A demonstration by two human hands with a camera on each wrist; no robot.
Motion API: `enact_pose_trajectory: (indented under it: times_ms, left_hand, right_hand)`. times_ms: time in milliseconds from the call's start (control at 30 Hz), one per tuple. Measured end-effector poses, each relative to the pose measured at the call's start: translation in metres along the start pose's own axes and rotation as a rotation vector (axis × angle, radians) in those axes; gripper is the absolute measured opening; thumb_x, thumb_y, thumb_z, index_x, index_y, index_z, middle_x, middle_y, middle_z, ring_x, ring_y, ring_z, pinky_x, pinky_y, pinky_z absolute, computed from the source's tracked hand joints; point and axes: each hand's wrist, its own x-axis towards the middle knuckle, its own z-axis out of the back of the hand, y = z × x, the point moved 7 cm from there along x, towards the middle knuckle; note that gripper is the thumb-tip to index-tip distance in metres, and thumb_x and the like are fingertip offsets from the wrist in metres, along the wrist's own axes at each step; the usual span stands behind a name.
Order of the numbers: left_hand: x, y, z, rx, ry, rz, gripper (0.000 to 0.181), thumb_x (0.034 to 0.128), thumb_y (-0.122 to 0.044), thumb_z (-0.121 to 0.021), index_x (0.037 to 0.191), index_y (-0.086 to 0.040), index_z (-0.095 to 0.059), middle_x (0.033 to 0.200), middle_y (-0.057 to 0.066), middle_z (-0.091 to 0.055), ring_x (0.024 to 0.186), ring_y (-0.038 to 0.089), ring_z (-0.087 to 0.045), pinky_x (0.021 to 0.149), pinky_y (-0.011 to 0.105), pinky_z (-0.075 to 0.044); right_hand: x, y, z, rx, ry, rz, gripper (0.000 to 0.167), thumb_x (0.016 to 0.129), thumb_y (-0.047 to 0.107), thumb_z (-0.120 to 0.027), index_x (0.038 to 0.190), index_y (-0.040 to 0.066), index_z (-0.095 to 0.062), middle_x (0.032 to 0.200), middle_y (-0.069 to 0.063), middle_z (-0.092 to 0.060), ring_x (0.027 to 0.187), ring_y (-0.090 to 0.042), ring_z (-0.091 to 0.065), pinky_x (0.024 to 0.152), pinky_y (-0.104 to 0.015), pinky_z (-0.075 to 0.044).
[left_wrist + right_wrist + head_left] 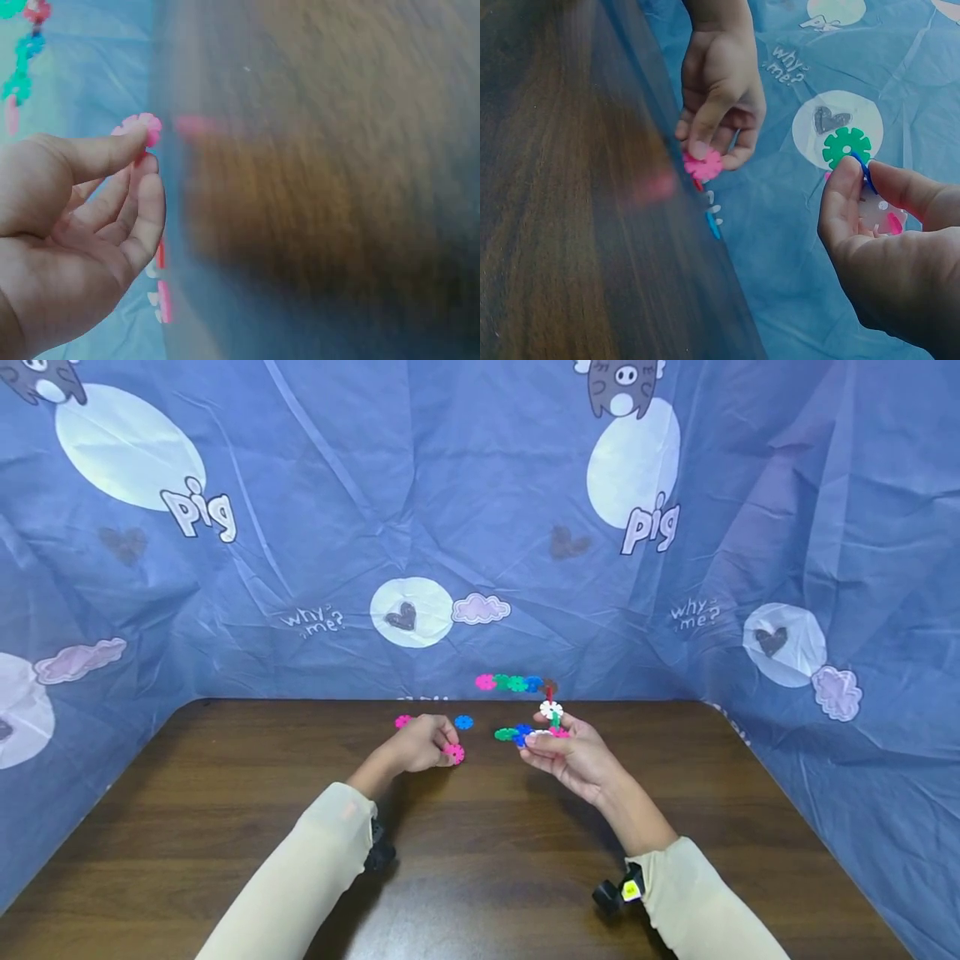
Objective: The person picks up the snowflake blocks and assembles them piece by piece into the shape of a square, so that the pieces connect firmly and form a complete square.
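Observation:
My left hand (417, 746) pinches a pink notched plastic disc (455, 754) between thumb and fingers, just above the table; the left wrist view shows this pink disc (150, 129) at the fingertips. To its right, my right hand (581, 760) holds a chain of interlocked snowflake discs. In the right wrist view its thumb and finger pinch a blue disc (865, 172) seen edge-on, joined to a green disc (847, 148). The chain bends upward through a white disc (551, 710), then runs left to a pink end disc (485, 682). Fingers hide part of the chain.
A loose blue disc (464, 722) and another pink disc (403, 721) lie near the back of the brown wooden table (480, 868). A blue printed cloth (480, 510) hangs behind the table and along both sides.

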Motion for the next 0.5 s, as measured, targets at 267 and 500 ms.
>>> enact_pose_trajectory:
  times_ms: [267,500]
  left_hand:
    - [-0.015,-0.012,0.002,-0.504,-0.015,0.085,0.016,0.0891,0.010,-0.060,0.104,0.009,-0.065,0.087,0.010,-0.073,0.077,0.016,-0.067,0.080,0.039,-0.060]
    - [-0.026,-0.038,-0.005,-0.831,0.001,0.151,0.025,0.0947,0.004,-0.064,0.118,0.013,-0.064,0.090,0.006,-0.075,0.078,0.013,-0.069,0.078,0.029,-0.060]
  right_hand:
    - [0.000,-0.002,-0.003,-0.012,0.011,0.000,0.035,0.095,-0.018,-0.052,0.122,0.003,-0.045,0.090,-0.011,-0.066,0.082,-0.021,-0.072,0.083,-0.034,-0.061]
    - [0.000,-0.003,-0.002,-0.022,0.004,0.006,0.034,0.096,-0.018,-0.051,0.121,0.004,-0.046,0.089,-0.011,-0.066,0.081,-0.020,-0.072,0.082,-0.033,-0.061]
